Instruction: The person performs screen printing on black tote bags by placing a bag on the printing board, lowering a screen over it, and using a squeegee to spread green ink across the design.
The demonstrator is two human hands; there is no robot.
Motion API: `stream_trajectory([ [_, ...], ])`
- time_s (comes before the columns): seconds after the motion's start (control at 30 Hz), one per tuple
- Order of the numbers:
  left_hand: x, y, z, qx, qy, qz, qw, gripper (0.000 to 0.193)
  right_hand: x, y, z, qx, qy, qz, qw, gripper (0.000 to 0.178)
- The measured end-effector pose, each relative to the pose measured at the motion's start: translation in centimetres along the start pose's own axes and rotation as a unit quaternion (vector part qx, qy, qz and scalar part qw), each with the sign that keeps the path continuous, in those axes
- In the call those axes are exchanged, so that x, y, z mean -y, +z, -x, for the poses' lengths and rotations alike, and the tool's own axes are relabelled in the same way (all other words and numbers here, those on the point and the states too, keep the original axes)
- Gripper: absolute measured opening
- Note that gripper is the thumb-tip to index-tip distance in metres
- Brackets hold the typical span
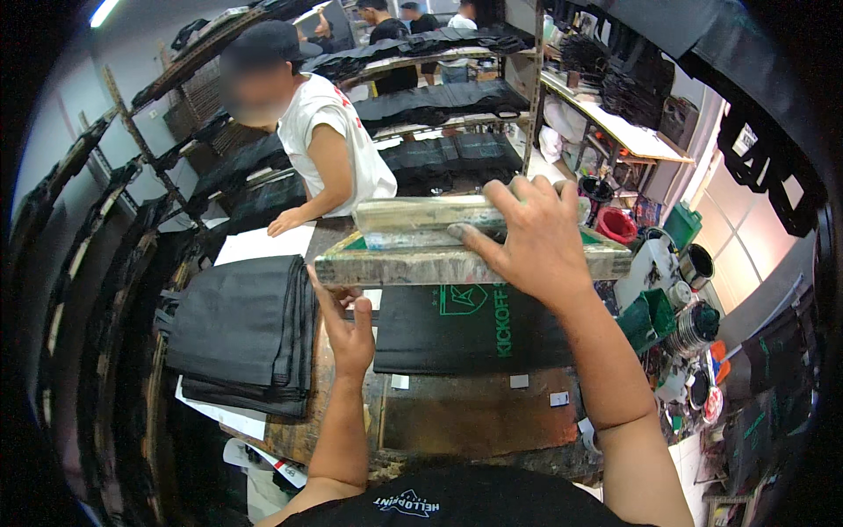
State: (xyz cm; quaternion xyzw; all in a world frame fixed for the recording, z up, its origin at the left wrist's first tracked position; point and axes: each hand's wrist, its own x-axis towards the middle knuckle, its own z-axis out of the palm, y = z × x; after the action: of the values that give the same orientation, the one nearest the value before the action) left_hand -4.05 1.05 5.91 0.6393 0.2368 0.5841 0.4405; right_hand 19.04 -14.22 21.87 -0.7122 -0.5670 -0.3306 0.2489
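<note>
A wooden screen printing frame (474, 267) is raised at a tilt over the table, its near rail smeared with old ink. My left hand (349, 338) is at its left corner, some fingers tucked beneath the rail and the thumb apart. My right hand (537, 241) is closed around a squeegee (421, 213) with a pale handle, which rests inside the frame. Below lies a black fabric piece (413, 338) bearing a green shield print and lettering; the frame hides its far part. The squeegee's blade edge is hidden.
Left of the frame is a stack of folded black fabric (237, 325). A co-worker (338, 145) in a white shirt stands across the table, one hand on a white sheet (263, 244). Racks of black pieces (448, 105) stand behind. At right are a green container (650, 318) and red bucket (617, 225).
</note>
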Motion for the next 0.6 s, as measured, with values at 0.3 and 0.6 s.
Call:
stream_trajectory([
  [0.3, 7.4, -3.7, 11.1, 0.197, -0.166, -0.662, 0.704, 0.082, -1.8, 0.7, -3.2, -0.007, 0.003, -0.009, 1.000, 0.049],
  [0.6, 8.6, -4.2, 10.4, 0.144, -0.118, -0.573, 0.798, 0.056, -1.6, 0.6, -3.4, 0.026, 0.013, -0.009, 1.000, 0.052],
])
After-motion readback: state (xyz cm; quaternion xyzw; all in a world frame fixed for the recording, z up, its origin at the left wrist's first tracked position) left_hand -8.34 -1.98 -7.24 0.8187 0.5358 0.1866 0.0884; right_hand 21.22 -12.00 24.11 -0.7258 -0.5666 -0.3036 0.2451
